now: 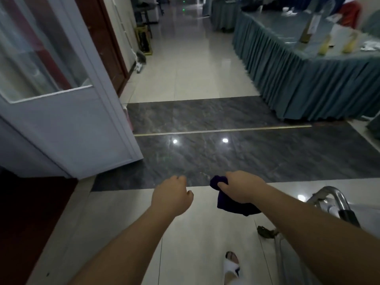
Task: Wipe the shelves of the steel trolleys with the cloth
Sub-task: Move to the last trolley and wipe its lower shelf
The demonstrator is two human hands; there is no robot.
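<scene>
Cloth (232, 200) in right hand (240, 188), trolley (333, 198) at its right.

Bare forearms (131, 239), no sleeves in view, white open-toed slipper (232, 266) on one foot (blurred)

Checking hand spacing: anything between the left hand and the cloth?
Nothing. In the head view the gap between the left hand and the dark cloth gripped by the right hand shows only floor below.
</scene>
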